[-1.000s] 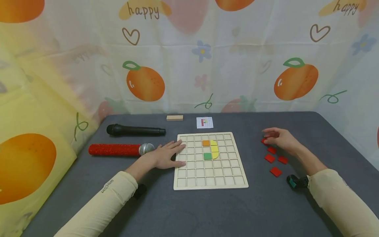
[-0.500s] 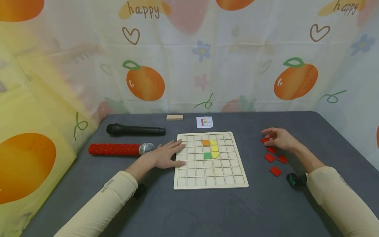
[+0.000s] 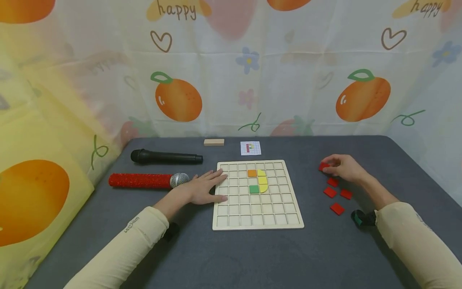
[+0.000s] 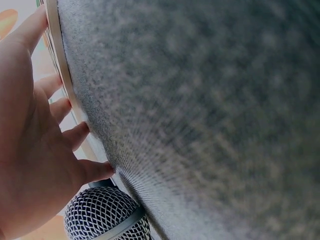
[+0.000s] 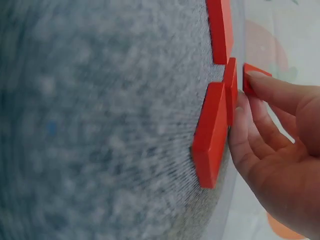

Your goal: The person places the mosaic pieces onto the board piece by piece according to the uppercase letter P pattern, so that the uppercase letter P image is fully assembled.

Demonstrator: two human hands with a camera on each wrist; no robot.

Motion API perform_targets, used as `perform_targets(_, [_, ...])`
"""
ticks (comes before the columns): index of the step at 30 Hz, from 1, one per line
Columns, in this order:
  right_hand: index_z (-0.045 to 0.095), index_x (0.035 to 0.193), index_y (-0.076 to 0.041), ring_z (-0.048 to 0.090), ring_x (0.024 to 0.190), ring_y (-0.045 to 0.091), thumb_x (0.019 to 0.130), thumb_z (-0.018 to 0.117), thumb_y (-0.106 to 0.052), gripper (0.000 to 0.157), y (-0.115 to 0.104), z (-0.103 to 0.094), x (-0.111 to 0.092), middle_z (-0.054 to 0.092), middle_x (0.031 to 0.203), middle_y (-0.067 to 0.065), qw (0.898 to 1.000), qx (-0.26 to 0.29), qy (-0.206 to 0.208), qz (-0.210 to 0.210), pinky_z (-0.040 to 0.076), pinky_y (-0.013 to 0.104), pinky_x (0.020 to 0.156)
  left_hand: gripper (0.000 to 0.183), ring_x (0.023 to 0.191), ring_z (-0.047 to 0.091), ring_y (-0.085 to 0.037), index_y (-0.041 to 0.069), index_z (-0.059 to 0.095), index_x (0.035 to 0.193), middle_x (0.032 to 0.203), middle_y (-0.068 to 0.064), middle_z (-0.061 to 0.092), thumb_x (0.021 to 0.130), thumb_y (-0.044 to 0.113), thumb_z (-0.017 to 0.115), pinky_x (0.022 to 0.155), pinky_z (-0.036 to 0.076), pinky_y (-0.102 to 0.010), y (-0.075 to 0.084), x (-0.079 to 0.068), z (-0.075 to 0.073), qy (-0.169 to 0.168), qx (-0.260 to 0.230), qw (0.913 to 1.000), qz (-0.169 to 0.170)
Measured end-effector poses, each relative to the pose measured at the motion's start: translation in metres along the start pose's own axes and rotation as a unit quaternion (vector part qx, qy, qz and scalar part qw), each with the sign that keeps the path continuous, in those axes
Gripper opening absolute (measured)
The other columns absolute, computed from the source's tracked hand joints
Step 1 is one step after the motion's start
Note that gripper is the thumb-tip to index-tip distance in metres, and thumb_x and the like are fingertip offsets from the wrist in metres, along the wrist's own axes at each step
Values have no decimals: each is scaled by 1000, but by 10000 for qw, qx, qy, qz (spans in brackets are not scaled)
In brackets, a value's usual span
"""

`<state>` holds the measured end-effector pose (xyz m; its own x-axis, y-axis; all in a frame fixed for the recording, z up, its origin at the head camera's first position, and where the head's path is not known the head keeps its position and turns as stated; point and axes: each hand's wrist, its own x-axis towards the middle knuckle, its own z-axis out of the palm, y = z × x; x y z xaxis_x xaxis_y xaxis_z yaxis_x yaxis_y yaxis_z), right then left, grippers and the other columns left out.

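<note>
My left hand [image 3: 203, 188] lies spread, its fingertips resting on the left edge of a pale wooden grid board [image 3: 258, 222]. In the board's cells sit an orange square tile [image 3: 252, 173], a green square tile [image 3: 254, 189] and several yellow tiles [image 3: 262, 180]. Right of the board, my right hand [image 3: 347, 167] pinches a red square tile [image 3: 323, 165] between thumb and fingers; the right wrist view shows this red tile [image 5: 248, 80] tilted. Several other red tiles [image 3: 330, 192] lie on the table just nearer than that hand.
A red glittery microphone [image 3: 140, 180] has its mesh head beside my left hand; a black microphone [image 3: 166, 157] lies behind it. At the back are a small wooden block [image 3: 214, 142] and a printed pattern card [image 3: 250, 148]. A patterned cloth hangs behind the table.
My right hand's fingers have closed on the farthest red tile, which now tilts up a little. The left hand stays where it was on the board.
</note>
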<state>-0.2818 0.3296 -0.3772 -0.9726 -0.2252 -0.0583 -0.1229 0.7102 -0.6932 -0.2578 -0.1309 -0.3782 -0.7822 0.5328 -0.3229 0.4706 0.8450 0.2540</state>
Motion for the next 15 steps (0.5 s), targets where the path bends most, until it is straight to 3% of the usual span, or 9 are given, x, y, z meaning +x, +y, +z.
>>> perform_targets(6, [52, 127, 6, 64, 90, 31, 95, 62, -14, 39, -10, 0, 2, 58, 109, 22, 9991, 414, 84, -7, 54, 35, 75, 83, 144, 7, -30, 22, 17, 154, 159, -1, 8, 90, 64, 47, 107, 9, -64, 1, -1, -1, 13, -25, 10000, 29])
perform_targets(15, [54, 124, 8, 66, 91, 29, 93, 64, -13, 39, -28, 12, 9, 64, 104, 19, 9968, 698, -203, -323, 54, 35, 74, 83, 144, 6, -29, 21, 16, 155, 159, -1, 7, 90, 64, 46, 107, 8, -63, -1, -1, 0, -7, -54, 10000, 46])
